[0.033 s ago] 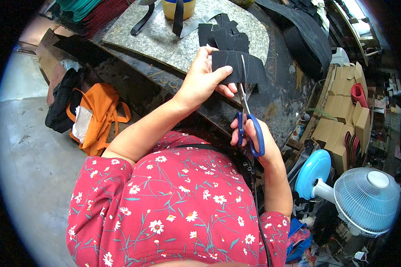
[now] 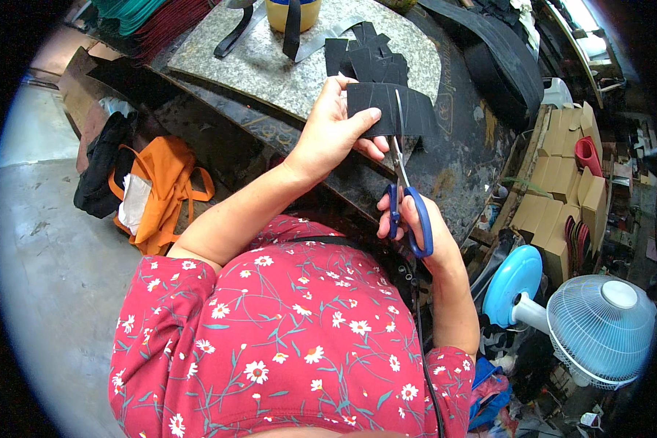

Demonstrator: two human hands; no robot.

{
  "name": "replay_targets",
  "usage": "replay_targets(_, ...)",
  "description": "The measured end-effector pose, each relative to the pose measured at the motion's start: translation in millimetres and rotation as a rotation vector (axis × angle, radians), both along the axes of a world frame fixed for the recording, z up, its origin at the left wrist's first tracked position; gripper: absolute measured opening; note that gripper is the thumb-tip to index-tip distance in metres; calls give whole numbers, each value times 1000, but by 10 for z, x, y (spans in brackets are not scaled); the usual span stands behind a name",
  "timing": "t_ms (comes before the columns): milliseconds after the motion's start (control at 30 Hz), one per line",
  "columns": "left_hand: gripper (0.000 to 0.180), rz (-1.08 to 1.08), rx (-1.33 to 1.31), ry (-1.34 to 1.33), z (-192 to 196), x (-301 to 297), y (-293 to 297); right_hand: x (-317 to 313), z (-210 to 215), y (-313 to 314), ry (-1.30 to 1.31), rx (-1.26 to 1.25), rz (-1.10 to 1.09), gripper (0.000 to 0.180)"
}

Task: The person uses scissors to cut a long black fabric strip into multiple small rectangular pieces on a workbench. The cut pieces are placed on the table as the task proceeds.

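My left hand (image 2: 333, 128) grips a wide black strip (image 2: 372, 102), thumb on top and fingers beneath. Blue-handled scissors (image 2: 399, 171) are in my right hand (image 2: 432, 226), whose thumb and fingers are in the handle loops. One long blade lies across the upper face of the strip, to the right of my left thumb; the other blade is mostly hidden under it. Just beyond the strip, cut black pieces (image 2: 372, 62) lie heaped on a speckled grey stone slab (image 2: 270, 80).
A yellow tub (image 2: 293, 14) stands on the slab beside black straps. A large black roll (image 2: 500, 69) rests at the dark table's far right. Cardboard boxes (image 2: 555, 171) and a blue-and-white fan (image 2: 598, 328) stand to the right. An orange bag (image 2: 164, 186) lies at the left.
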State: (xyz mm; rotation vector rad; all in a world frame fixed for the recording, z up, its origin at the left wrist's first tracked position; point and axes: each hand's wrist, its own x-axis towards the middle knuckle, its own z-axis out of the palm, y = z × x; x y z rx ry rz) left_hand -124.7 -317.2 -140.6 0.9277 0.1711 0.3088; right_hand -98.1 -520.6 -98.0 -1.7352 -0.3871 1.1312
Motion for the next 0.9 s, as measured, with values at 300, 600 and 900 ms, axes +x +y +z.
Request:
replay_targets(300,34,3,1,-22,5,15,-58,-68,-13,66,-8,37,-51,34)
replay_targets(600,34,14,-21,-1,-20,42,-54,-163,-24,69,114,125,-190,35)
replay_targets(900,27,-100,131,150,-19,52,-10,-1,-63,166,84,100,-181,43)
